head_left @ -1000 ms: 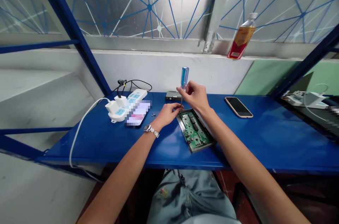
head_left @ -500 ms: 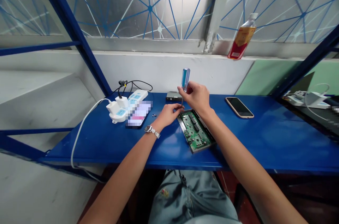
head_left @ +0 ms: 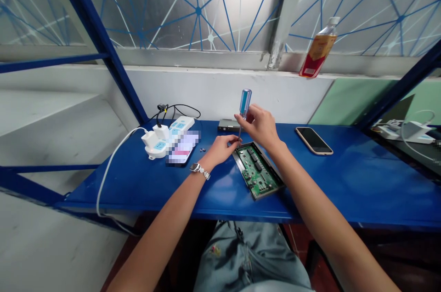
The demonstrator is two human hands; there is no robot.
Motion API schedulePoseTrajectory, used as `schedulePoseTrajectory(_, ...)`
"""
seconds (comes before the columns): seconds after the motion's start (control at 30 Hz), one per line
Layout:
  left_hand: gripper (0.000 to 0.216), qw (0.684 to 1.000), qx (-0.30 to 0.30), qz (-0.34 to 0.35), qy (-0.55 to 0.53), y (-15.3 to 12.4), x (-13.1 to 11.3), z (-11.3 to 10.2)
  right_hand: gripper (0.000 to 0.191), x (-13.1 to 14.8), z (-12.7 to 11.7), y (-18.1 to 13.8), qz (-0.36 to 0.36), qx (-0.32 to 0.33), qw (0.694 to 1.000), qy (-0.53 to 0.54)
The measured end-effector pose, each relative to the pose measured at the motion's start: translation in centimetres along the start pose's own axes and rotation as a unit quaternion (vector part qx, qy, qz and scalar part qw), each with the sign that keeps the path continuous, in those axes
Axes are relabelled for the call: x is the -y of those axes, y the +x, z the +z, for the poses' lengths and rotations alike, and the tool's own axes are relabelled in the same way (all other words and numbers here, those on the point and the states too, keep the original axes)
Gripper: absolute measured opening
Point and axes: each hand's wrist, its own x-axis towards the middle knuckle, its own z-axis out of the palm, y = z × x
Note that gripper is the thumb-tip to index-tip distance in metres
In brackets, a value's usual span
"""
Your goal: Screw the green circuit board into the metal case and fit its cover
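A screwdriver with a blue, see-through handle is held by my right hand, its fingers closed round the lower handle. The shaft points down at the far left corner of a green circuit board, which sits in a shallow metal case on the table. My left hand is at that same corner, thumb and fingers pinched beside the screwdriver's tip. Whatever lies in that pinch is too small to make out. A few tiny screws lie left of my left hand.
On the blue table are a white power strip with plugs and cables, a lit phone, a flat grey metal box at the back and a dark-screened phone on the right. A bottle stands on the window ledge.
The screwdriver's handle leans slightly more to the right, with its tip at the same corner of the board. Both hands keep their grips. The whole view has shifted a little.
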Motion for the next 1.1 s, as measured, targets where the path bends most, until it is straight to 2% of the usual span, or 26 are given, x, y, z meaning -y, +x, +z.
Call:
schedulePoseTrajectory(0.27, 0.028, 1.0, -0.003, -0.005, -0.006, 0.0, 0.0, 0.0, 0.041, -0.5, -0.3, 0.1, -0.027, 0.025, 0.998, 0.052)
schedulePoseTrajectory(0.5, 0.028, 1.0, -0.002, -0.01, 0.002, 0.0, -0.3, 0.0, 0.041, -1.5, -0.7, 0.4, -0.056, 0.072, 0.989, 0.116)
schedulePoseTrajectory(0.67, 0.028, 1.0, -0.001, -0.01, 0.005, 0.0, -0.3, -0.1, 0.039, -1.7, -0.9, 0.4, -0.002, 0.118, 0.976, 0.182)
schedulePoseTrajectory(1.0, 0.03, 1.0, 0.006, -0.017, -0.006, 0.0, -0.1, 0.1, 0.047, -1.4, -2.0, 0.5, 0.07, 0.236, 0.916, 0.316)
schedulePoseTrajectory(1.1, 0.031, 1.0, 0.003, -0.02, -0.006, 0.0, -0.1, 0.1, 0.048, -1.2, -1.9, 0.4, 0.082, 0.23, 0.922, 0.301)
